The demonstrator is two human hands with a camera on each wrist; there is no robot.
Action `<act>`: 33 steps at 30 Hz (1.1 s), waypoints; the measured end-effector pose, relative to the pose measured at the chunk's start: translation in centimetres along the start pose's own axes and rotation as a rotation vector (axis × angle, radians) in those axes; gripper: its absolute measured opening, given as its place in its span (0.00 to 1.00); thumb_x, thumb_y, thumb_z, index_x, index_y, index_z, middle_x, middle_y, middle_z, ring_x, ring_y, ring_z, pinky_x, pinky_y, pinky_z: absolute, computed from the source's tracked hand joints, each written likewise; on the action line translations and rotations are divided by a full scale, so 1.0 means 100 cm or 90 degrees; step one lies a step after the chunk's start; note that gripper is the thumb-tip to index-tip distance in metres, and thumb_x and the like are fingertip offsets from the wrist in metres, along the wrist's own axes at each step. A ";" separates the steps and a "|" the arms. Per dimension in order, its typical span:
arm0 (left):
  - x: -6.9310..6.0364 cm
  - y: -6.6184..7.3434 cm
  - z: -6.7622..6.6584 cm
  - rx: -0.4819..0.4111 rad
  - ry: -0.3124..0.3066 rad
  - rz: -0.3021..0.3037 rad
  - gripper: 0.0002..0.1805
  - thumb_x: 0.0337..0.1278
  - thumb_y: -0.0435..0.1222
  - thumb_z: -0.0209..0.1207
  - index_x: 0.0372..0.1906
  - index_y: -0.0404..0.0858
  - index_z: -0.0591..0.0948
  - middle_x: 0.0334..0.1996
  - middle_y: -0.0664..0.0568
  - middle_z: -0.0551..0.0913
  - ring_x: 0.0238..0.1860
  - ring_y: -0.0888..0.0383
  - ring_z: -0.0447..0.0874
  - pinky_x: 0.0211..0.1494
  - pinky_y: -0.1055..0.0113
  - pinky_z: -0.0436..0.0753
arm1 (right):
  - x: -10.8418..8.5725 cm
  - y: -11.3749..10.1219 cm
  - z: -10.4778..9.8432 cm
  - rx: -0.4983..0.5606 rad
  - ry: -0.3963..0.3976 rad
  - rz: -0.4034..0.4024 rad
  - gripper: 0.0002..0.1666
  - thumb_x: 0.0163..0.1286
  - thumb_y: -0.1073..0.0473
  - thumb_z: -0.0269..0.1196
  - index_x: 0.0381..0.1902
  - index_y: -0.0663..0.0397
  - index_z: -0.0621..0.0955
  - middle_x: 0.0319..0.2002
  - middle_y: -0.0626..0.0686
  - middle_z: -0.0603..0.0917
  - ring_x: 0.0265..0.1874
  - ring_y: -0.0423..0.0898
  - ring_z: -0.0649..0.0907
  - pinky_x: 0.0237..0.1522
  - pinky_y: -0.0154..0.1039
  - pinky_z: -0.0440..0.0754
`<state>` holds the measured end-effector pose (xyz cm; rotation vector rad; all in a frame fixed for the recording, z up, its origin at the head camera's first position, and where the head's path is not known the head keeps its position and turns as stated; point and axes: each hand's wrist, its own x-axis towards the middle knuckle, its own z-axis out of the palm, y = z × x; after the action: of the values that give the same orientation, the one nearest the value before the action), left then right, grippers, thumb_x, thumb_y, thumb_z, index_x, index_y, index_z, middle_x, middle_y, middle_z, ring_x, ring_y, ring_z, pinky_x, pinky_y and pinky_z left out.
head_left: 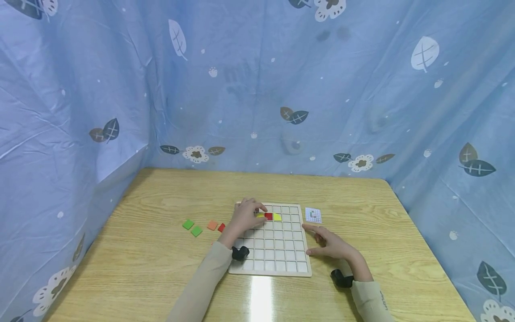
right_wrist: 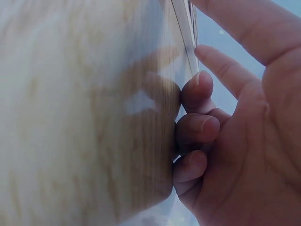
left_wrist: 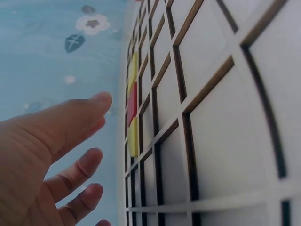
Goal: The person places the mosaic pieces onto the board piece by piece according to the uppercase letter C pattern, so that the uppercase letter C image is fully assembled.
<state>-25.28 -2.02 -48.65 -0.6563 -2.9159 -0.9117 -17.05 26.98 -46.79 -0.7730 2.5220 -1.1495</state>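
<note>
Seemingly tile-setting is in hand, the left hand (head_left: 243,218) parted and empty beside the red tile (head_left: 268,216) on the grid board (head_left: 279,255), lower centre, the right hand (head_left: 332,244) spread at its right edge, next probably needing a pinch on the orange tile (head_left: 212,225) further left
</note>
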 end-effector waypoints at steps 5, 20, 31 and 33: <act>-0.007 -0.003 -0.004 0.009 0.005 -0.009 0.13 0.47 0.46 0.66 0.41 0.52 0.84 0.32 0.56 0.76 0.41 0.55 0.69 0.50 0.48 0.65 | -0.001 0.000 0.001 0.004 -0.001 0.002 0.41 0.57 0.63 0.67 0.65 0.71 0.63 0.30 0.64 0.67 0.26 0.53 0.63 0.28 0.34 0.61; -0.034 -0.024 -0.023 -0.019 0.028 0.015 0.11 0.48 0.42 0.66 0.40 0.46 0.84 0.29 0.53 0.75 0.32 0.59 0.67 0.37 0.61 0.65 | -0.001 -0.001 0.001 0.008 -0.001 0.010 0.42 0.57 0.62 0.67 0.65 0.71 0.62 0.30 0.64 0.66 0.27 0.54 0.63 0.28 0.34 0.61; -0.051 -0.043 -0.039 -0.009 0.046 -0.016 0.12 0.49 0.42 0.66 0.41 0.47 0.84 0.28 0.55 0.75 0.32 0.59 0.67 0.40 0.58 0.65 | -0.001 -0.003 -0.001 0.001 -0.004 0.013 0.42 0.57 0.62 0.67 0.65 0.71 0.62 0.30 0.63 0.67 0.27 0.54 0.64 0.28 0.34 0.61; -0.055 -0.046 -0.042 -0.009 0.054 -0.017 0.12 0.49 0.42 0.66 0.41 0.47 0.84 0.27 0.57 0.74 0.32 0.59 0.67 0.40 0.57 0.65 | -0.001 -0.003 -0.001 0.000 -0.004 0.013 0.42 0.57 0.61 0.67 0.65 0.70 0.62 0.30 0.64 0.67 0.27 0.54 0.64 0.28 0.34 0.61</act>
<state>-22.56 -9.84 -48.37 -0.5653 -2.8530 -0.9398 -16.89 26.93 -46.54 -0.7473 2.5195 -1.1385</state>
